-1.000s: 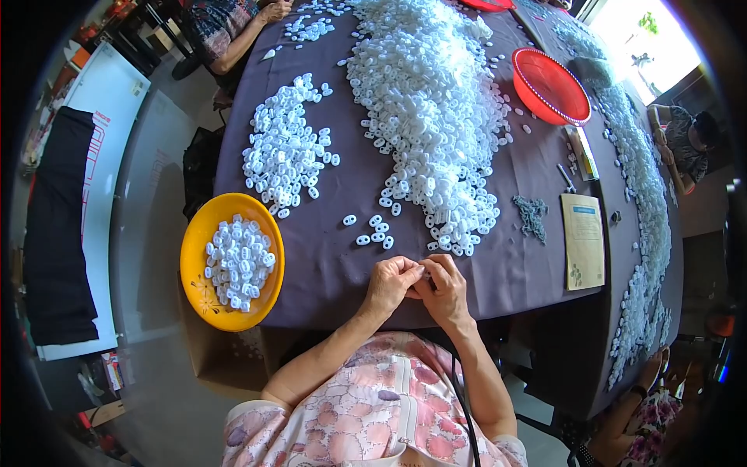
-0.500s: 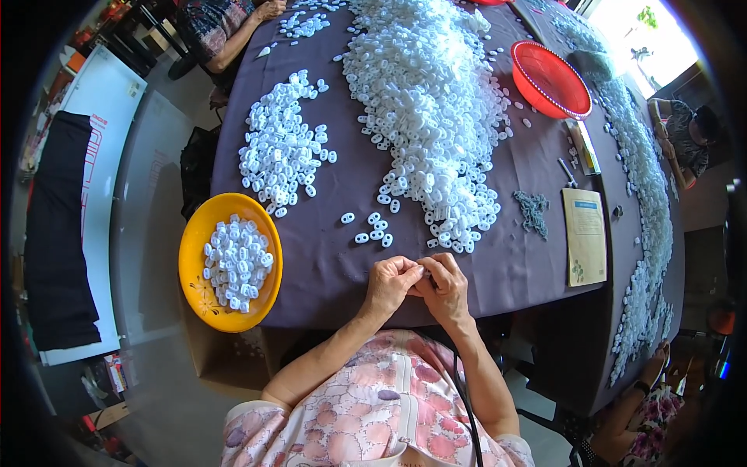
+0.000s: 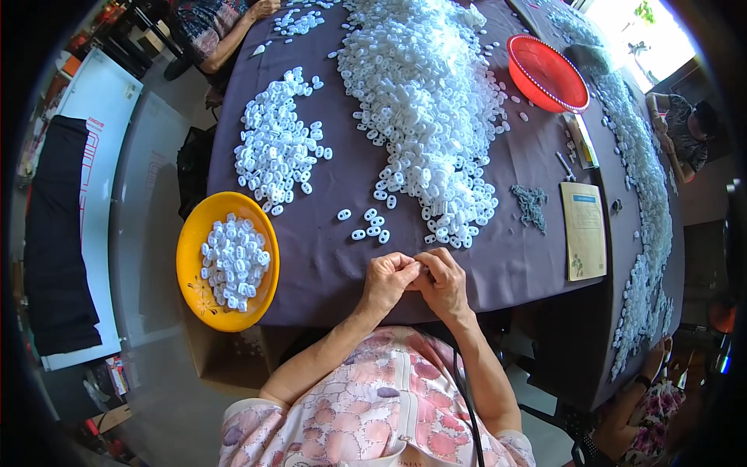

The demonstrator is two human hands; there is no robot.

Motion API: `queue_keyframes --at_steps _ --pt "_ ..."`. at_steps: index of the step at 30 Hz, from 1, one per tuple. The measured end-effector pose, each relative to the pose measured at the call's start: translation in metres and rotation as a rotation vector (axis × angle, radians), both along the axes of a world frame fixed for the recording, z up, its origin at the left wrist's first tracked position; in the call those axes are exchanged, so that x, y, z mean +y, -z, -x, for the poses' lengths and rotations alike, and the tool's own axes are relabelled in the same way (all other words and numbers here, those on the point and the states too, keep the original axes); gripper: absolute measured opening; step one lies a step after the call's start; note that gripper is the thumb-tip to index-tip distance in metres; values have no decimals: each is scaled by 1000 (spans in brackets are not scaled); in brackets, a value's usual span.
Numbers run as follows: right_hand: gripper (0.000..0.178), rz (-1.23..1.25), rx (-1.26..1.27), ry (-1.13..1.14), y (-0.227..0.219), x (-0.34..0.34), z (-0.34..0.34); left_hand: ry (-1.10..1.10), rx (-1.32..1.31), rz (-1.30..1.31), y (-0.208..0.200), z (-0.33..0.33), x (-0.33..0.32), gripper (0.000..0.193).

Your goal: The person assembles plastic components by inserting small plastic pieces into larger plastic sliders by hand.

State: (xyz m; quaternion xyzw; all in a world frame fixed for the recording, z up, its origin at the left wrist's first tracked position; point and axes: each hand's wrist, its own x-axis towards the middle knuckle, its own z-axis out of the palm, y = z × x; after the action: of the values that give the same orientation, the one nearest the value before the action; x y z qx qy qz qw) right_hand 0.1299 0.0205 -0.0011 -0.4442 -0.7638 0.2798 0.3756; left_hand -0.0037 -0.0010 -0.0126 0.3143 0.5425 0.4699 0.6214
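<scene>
At the table's near edge my left hand (image 3: pixel 387 282) and my right hand (image 3: pixel 443 282) meet, thumbs and forefingers pinched together. Whatever sits between the fingertips is mostly covered and too small to make out. Just beyond them lie several loose white oval plastic pieces (image 3: pixel 374 221), each with two dark holes. A large heap of the same white pieces (image 3: pixel 420 117) spreads away from me down the middle of the table. A smaller pile (image 3: pixel 272 148) lies to its left. To the left of my hands, a yellow bowl (image 3: pixel 268 296) holds white pieces that look thicker.
On the right are a red basket (image 3: pixel 548 74), a small pile of grey-green bits (image 3: pixel 531 207) and a tan booklet (image 3: pixel 584 233). Another long heap (image 3: pixel 646 210) runs along the far right. Other people sit at the left and right sides. A cardboard box (image 3: pixel 226 362) stands under the bowl.
The whole view has shifted slightly. Both hands keep their pinch at nearly the same spot, and the pieces on the table look unchanged.
</scene>
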Motion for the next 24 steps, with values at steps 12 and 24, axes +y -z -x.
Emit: queue_keyframes --at_steps 12,24 --pt "33 51 69 -4 -5 -4 -3 15 -81 43 2 2 1 9" --pt "28 -16 20 -23 -2 -3 -3 43 -95 81 0 5 5 8"
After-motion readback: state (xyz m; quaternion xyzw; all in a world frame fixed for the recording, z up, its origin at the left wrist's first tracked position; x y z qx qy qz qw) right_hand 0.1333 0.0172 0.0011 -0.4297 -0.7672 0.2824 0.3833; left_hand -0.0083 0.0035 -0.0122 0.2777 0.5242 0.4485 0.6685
